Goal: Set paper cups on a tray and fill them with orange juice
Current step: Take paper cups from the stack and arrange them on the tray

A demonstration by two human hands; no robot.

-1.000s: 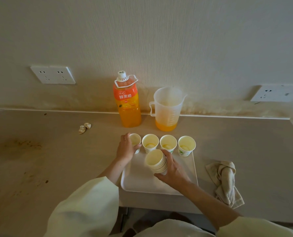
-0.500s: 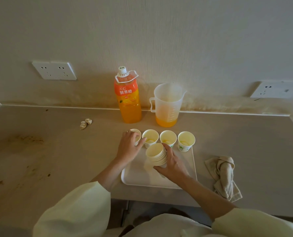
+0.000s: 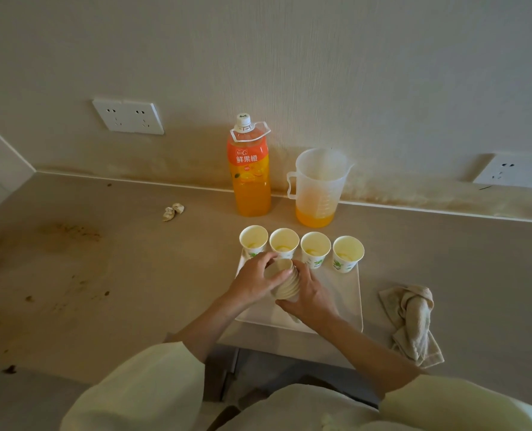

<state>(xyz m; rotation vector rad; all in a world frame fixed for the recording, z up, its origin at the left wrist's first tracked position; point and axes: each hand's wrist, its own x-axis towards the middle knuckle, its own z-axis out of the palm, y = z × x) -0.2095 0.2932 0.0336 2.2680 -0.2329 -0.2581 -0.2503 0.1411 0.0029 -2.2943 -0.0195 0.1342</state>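
Note:
Several paper cups stand in a row along the far edge of the white tray (image 3: 345, 293), from the leftmost cup (image 3: 253, 240) to the rightmost cup (image 3: 348, 252); each has a little juice at the bottom. Above the tray I hold a tilted stack of nested paper cups (image 3: 285, 284). My right hand (image 3: 308, 298) grips the stack from below and the right. My left hand (image 3: 255, 279) closes on the stack's top cup. The orange juice bottle (image 3: 249, 175), capped, stands by the wall. Beside it is a clear plastic jug (image 3: 317, 188) with some juice at the bottom.
A crumpled beige cloth (image 3: 411, 318) lies on the counter right of the tray. A small crumpled scrap (image 3: 173, 211) sits at the left, near brown stains (image 3: 72, 231). Wall sockets (image 3: 128, 116) flank the bottle. The counter's front edge runs just below the tray.
My left hand left the leftmost cup in the row and came back to the stack, closing on its top cup. The stack now tilts to the left in my right hand.

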